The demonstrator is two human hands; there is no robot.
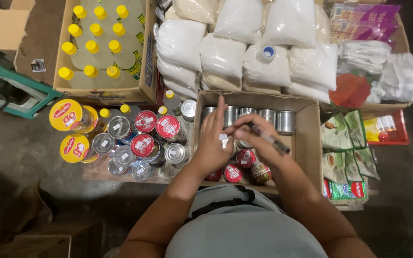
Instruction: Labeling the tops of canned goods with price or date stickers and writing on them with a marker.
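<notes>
Over the brown cardboard box (307, 138) of round metal tins (245, 157), the left hand (212, 141) lies flat, fingers spread; the right hand (259, 138) is clamped on a dark slim pen (271, 140).

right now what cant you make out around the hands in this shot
Head view:
- Small white tag at the left hand: too small to tell, partly behind the fingers.
- Pen tip: hidden by the right hand.
- Cans in the cardboard box: several covered by both hands.
</notes>
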